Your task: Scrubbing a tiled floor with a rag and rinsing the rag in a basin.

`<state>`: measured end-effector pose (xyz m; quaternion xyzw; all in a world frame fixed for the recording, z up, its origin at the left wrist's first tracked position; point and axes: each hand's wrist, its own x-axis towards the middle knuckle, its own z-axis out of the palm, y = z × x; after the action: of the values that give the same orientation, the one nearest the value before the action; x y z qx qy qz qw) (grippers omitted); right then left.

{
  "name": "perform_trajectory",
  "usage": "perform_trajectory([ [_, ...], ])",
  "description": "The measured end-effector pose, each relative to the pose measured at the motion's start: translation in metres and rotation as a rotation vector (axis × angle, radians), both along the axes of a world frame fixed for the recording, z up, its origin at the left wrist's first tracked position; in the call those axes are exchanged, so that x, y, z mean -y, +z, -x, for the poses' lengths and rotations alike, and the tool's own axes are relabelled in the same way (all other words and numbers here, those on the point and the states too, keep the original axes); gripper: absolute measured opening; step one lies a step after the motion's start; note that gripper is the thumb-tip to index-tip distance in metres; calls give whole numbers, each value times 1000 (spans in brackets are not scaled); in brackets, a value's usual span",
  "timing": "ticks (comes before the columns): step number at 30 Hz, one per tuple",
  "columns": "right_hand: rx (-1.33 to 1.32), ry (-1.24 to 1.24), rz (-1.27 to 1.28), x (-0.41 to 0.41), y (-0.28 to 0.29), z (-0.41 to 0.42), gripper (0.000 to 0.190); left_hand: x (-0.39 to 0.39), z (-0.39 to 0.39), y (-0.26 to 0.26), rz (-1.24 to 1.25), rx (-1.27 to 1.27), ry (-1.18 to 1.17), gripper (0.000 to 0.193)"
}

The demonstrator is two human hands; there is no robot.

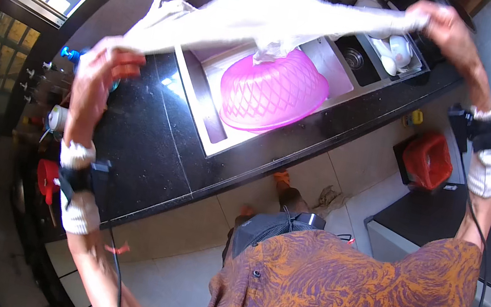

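A white cloth [253, 15] is stretched between my two hands above the sink. My left hand [103, 63] grips its left end over the black counter. At the upper right my right hand [443, 28] holds the other end, bunched in the fist. Part of the cloth hangs down in the middle and overlaps the top of a pink plastic basin [274, 93] with a lattice pattern. That basin is tipped on its side in the stainless steel sink [205, 130]. Motion blurs both hands and the cloth.
Right of the sink, a dish rack [420, 68] holds white bowls and spoons. A red-lined bin [427, 160] stands on the floor. The black countertop [140, 151] runs along the left, with a white pot [57, 118] and a red pan [47, 177] beyond it.
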<state>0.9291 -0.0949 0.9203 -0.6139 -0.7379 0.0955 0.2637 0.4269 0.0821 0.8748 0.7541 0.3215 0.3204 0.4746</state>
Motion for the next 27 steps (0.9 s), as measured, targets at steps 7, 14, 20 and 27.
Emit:
perform_trajectory([
  [7, 236, 160, 481, 94, -162, 18, 43, 126, 50, -171, 465, -320, -51, 30],
  [14, 233, 139, 459, 66, -173, 24, 44, 136, -1, -218, 405, -192, 85, 44],
  [20, -605, 259, 820, 80, -196, -4, 29, 160, -99, -216, 424, -197, -150, 43],
  [27, 193, -1, 418, 90, -224, 6, 45, 179, -198, -260, 489, -103, -376, 33],
])
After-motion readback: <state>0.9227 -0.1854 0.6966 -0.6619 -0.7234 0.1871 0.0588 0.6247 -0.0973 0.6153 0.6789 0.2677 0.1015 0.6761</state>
